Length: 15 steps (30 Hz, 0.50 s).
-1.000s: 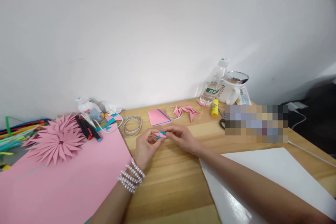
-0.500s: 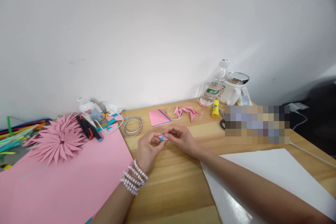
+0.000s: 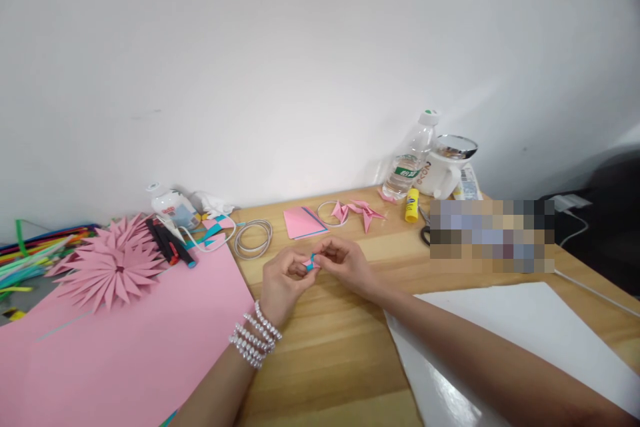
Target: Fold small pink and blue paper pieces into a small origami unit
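Note:
A small folded piece of pink and blue paper [image 3: 311, 263] is pinched between the fingertips of both hands above the wooden table. My left hand [image 3: 284, 277], with a beaded bracelet [image 3: 253, 339] wound round the wrist, grips it from the left. My right hand [image 3: 346, 265] is closed on its right end, hiding part of the paper. Just behind my hands lies a small stack of pink and blue paper squares [image 3: 305, 222]. To its right rest folded pink paper shapes [image 3: 369, 213], near a thin ring of cable.
Pink paper flowers [image 3: 113, 270], black markers [image 3: 173, 243] and large pink sheets [image 3: 140, 360] occupy the left. At the back right stand a water bottle [image 3: 407, 163], a white mug [image 3: 440, 173] and a yellow glue stick [image 3: 411, 205]. A white board [image 3: 525, 333] lies front right.
The small folded paper has tilted slightly between my fingertips, its blue band now more upright. Both hands stay in nearly the same place.

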Available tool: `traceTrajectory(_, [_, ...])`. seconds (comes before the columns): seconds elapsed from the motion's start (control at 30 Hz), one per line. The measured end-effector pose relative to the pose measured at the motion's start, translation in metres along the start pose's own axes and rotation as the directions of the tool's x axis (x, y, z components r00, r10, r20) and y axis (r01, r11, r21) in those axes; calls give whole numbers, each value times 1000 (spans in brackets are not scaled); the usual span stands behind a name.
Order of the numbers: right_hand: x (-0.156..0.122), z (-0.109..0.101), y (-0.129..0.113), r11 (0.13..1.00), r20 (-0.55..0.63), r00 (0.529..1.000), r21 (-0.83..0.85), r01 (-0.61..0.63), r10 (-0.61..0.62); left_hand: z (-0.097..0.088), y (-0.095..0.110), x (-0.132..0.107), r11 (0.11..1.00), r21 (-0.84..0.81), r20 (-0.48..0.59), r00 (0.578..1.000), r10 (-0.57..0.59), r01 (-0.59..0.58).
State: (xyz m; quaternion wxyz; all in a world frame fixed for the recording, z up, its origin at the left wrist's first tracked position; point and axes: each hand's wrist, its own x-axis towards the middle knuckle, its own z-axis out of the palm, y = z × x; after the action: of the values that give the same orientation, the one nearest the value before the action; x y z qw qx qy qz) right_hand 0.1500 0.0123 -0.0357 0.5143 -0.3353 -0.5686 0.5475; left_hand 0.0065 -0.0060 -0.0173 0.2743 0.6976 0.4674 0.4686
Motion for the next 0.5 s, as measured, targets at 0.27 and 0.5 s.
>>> traceTrajectory(0.27, [0, -1, -1, 999, 30, 999, -46, 25, -24, 0, -4, -2, 1000, 4, 37, 999, -21, 21])
traceTrajectory(0.5, [0, -2, 1, 998, 71, 997, 45, -32, 28, -1, -2, -2, 995, -10, 58, 994, -96, 97])
